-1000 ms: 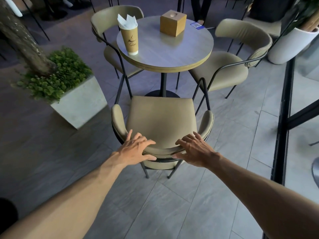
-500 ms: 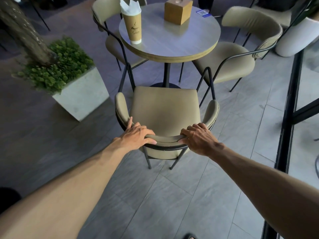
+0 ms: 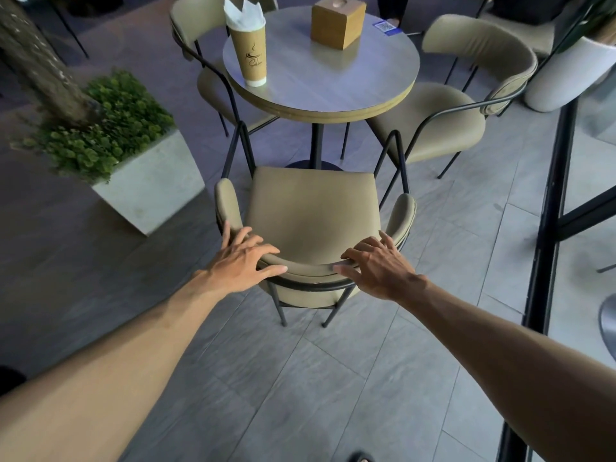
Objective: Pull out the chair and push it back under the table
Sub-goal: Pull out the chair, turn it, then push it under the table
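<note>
The olive padded chair (image 3: 311,208) with a black metal frame stands on the floor tiles, its seat just short of the round table (image 3: 336,91). The curved backrest is nearest to me. My left hand (image 3: 241,258) lies on the left part of the backrest, fingers spread and stretched over its top, thumb along the near side. On the right part of the backrest my right hand (image 3: 376,265) rests the same way, with loose, straight fingers. Neither hand is clenched around the rail.
A paper cup (image 3: 250,51) with a napkin and a wooden box (image 3: 336,23) stand on the table. Two more chairs (image 3: 443,121) flank it. A concrete planter (image 3: 146,191) with a tree sits left, a black metal post (image 3: 546,235) right.
Both hands first reached the backrest and curled around it; now their fingers have straightened and spread over it. The chair sits about where it did half a second ago.
</note>
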